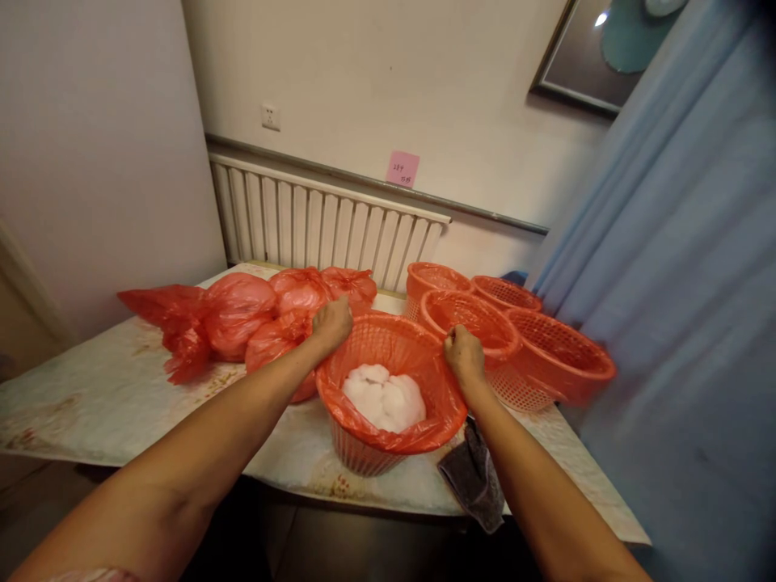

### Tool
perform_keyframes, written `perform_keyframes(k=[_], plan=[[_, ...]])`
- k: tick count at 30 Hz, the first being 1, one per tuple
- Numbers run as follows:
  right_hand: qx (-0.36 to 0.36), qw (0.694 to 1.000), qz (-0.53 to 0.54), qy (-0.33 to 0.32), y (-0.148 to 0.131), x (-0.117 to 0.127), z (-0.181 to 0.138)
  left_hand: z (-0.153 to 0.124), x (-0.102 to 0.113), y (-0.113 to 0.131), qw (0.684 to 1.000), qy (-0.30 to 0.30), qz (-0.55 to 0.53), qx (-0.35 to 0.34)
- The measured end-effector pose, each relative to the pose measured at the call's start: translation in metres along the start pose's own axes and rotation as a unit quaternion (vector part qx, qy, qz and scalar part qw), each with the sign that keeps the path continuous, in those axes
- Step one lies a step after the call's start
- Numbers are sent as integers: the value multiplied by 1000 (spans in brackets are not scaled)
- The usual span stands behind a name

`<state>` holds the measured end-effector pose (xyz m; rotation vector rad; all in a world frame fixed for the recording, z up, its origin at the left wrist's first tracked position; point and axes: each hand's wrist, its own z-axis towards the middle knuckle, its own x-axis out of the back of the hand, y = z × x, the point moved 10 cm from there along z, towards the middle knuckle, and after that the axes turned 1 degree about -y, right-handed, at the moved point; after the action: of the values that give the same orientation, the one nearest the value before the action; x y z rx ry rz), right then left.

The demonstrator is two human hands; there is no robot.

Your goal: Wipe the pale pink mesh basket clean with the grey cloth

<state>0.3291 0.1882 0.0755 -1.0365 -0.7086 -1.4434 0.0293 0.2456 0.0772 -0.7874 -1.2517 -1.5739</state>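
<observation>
An orange plastic basket (357,457) stands near the table's front edge, lined with a thin red plastic bag (405,349). White fluffy stuff (384,396) lies in the bottom of the bag. My left hand (332,322) is closed on the bag's edge at the basket's far left rim. My right hand (463,354) is closed on the bag's edge at the right rim. Both arms reach forward across the table.
Several tied, filled red bags (238,317) lie on the table to the left. Several more orange baskets (549,356) crowd the right side. A grey cloth (476,478) hangs over the front edge. A radiator (321,226) and a blue curtain (679,323) bound the table (109,396).
</observation>
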Motion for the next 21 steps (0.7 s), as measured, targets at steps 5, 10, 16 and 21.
perform_keyframes(k=[5,10,16,21], plan=[[-32,999,20,-12,10,-5,7,3,-4,3,1000,-23,11,-1],[-23,998,37,-53,4,-14,21,1,-8,14,999,-27,26,-27],[-24,994,46,-92,-2,-27,31,-4,-9,13,999,-17,29,-33],[-31,994,60,-90,-1,-32,38,-5,-7,11,999,-13,18,-33]])
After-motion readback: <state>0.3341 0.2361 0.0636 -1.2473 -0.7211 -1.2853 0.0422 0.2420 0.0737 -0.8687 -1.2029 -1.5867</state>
